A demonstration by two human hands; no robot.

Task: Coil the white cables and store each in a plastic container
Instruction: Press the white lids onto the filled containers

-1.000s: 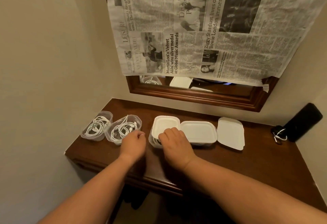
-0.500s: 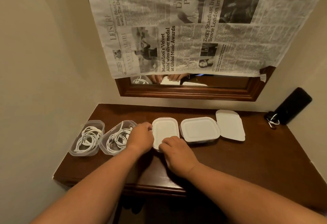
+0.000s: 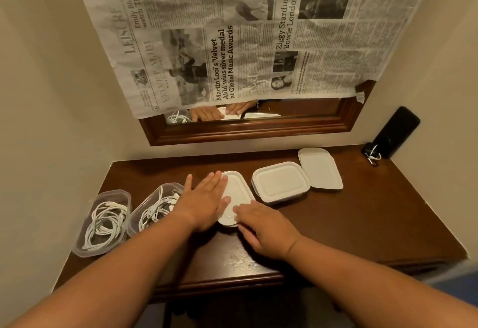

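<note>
Pressing the lid down onto the centre container, so the step in hand looks like sealing, not coiling.

- Left hand: flat, fingers straight, palm on the lid's left side. It grasps nothing.
- Right hand: palm down, fingers spread over the lid's near right corner, pushing rather than gripping.
- Contents of the centre container are hidden under the lid, so whether a cable is inside can't be told.
- Left of the centre container: two open containers. The nearer one sits just beside the left hand and holds a loose coil. The further one holds more white cables. Neither has a lid on.
- Right of the centre container: a closed container, near but apart. A spare lid lies flat beyond it, touching or slightly tucked under its far edge.
- All of it sits on the wooden table.

Judgement: two containers closed or closing, two left open, only one spare lid in view.

Next move probably calls for working round the lid rim until every corner seats, then fetching the spare lid from the right for one of the open containers. Cable loops there ride near the rim and may need tucking down first, or the lid won't seat.
</note>
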